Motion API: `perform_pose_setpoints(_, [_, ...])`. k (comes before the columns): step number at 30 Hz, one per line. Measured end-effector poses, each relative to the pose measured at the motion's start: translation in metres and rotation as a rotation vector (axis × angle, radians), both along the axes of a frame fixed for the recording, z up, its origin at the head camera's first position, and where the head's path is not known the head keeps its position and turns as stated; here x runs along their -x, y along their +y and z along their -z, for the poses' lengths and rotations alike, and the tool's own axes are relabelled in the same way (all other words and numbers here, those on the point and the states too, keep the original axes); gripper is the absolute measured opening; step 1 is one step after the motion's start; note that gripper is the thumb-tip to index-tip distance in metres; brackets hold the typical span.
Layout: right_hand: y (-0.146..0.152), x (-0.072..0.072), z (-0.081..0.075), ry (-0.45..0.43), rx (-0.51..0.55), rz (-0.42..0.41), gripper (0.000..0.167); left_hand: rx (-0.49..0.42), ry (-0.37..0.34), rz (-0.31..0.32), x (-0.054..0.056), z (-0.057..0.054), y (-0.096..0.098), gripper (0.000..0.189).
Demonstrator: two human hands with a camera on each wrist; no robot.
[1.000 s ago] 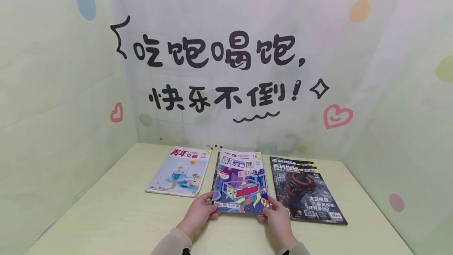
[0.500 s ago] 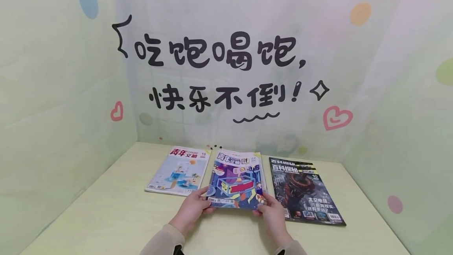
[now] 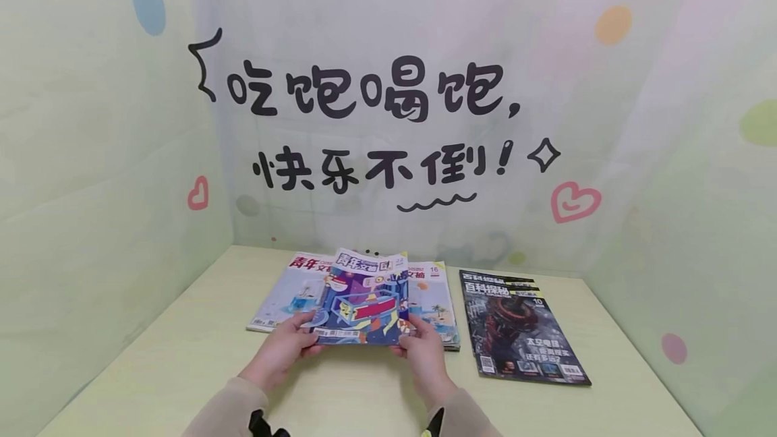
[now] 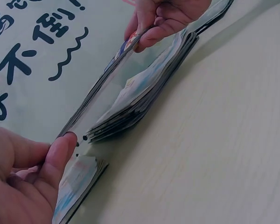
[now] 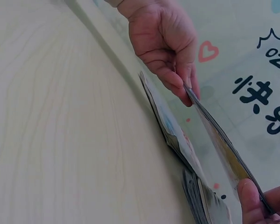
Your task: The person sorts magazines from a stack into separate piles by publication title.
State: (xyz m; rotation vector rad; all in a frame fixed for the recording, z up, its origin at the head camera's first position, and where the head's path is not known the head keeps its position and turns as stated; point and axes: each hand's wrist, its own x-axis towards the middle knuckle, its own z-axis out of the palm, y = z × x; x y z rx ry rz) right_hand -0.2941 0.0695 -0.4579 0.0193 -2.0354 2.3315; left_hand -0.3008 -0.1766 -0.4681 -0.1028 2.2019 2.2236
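A thin magazine with a purple and blue cover (image 3: 364, 299) is held level above the table between both hands. My left hand (image 3: 282, 349) pinches its lower left corner, thumb on top. At the lower right corner my right hand (image 3: 425, 356) pinches it the same way. Both wrist views show a gap between this magazine and the piles below. Behind it lies a pale-blue magazine (image 3: 294, 299) on the left, partly covered in the head view. To its right is a thicker stack of magazines (image 3: 436, 309) with a similar pale cover on top.
Dark-covered magazines (image 3: 522, 336) lie overlapping on the right of the pale wooden table (image 3: 340, 403). A fabric backdrop (image 3: 388, 228) with black lettering and coloured dots rises behind and on both sides.
Both hands have lifted the purple magazine off the middle stack and moved it left, toward the left magazine. The pale cover beneath it on the middle stack now shows.
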Motion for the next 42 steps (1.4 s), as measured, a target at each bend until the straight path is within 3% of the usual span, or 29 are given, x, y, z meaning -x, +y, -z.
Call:
perform_pose_setpoints(10, [-0.051,0.003,-0.002,-0.021,0.004,-0.053,0.054,0.058,-0.01,0.053,-0.002,-0.009,-0.059,0.055])
perform_pose_setpoints(21, [-0.087,0.012,0.0,-0.069,0.013,-0.077,0.054,0.079,-0.054,0.053,0.005,-0.01,-0.095,0.055])
perform_pose_setpoints(25, [-0.092,0.012,0.005,-0.094,0.01,-0.109,0.053,0.111,-0.08,0.053,0.006,-0.007,-0.103,0.056])
perform_pose_setpoints(33, [-0.099,0.011,0.007,-0.13,-0.012,-0.159,0.054,0.27,-0.112,0.002,0.005,-0.002,-0.11,0.05])
perform_pose_setpoints(42, [-0.113,0.016,0.002,-0.159,-0.028,-0.108,0.058,0.334,-0.087,-0.056,0.011,-0.006,-0.113,0.047])
